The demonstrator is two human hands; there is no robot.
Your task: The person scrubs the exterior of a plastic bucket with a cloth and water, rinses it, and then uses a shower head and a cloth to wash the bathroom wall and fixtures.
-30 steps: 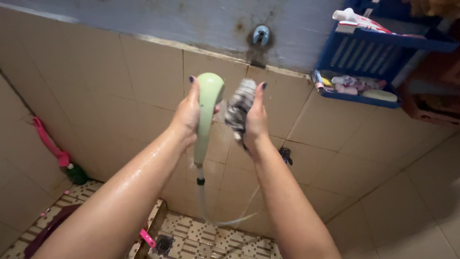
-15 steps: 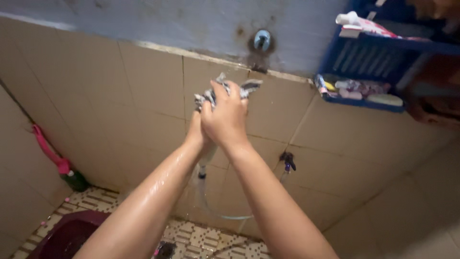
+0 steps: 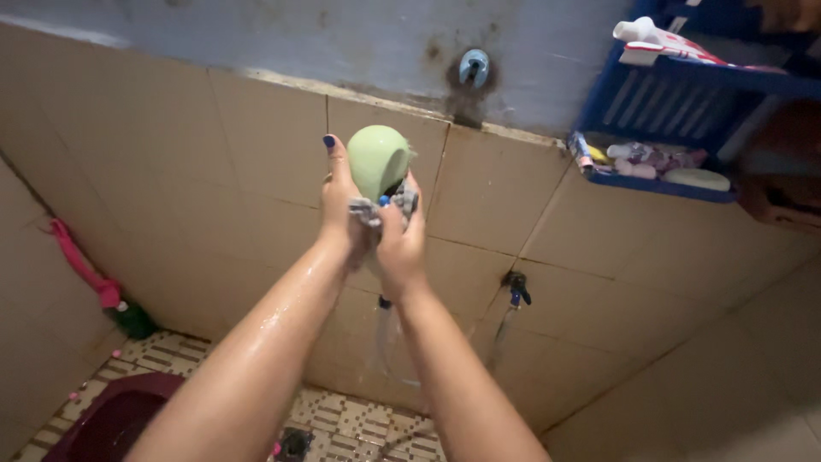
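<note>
Wet forearms nearest the lens, glistening, reaching up and away toward the wall. Left hand (image 3: 339, 205) wrapped around the neck of the pale green plastic shower head (image 3: 379, 158), thumb raised beside the rounded dome. Right hand (image 3: 400, 244) pressed close against the left, fingers pinching the damp grey-and-white patterned cloth (image 3: 376, 210) just under the dome, bunched between both palms. Clear hose (image 3: 385, 334) hanging straight down below the wrists, water running along it.

Lower down, patterned floor tiles (image 3: 342, 423) and a dark maroon basin (image 3: 103, 419) at bottom left; a pink-handled brush (image 3: 81, 261) leaning in the left corner. Behind the hands, beige wall tiles (image 3: 256, 171), a small tap valve (image 3: 516, 287), a blue-capped wall outlet (image 3: 473, 64) on the grey band above, and a blue plastic shelf rack (image 3: 667, 111) at upper right.

Risk, as a judgement: slick plastic and soaked skin, so a slip of the left grip could drop the head and yank the hose; hard rubbing could also swing the spray face toward the camera.

Against half a second ago: dome now uncovered and showing above the cloth, where the cloth then sat over the top with its ends sticking out; right hand lower, below the head instead of cupped over it.
</note>
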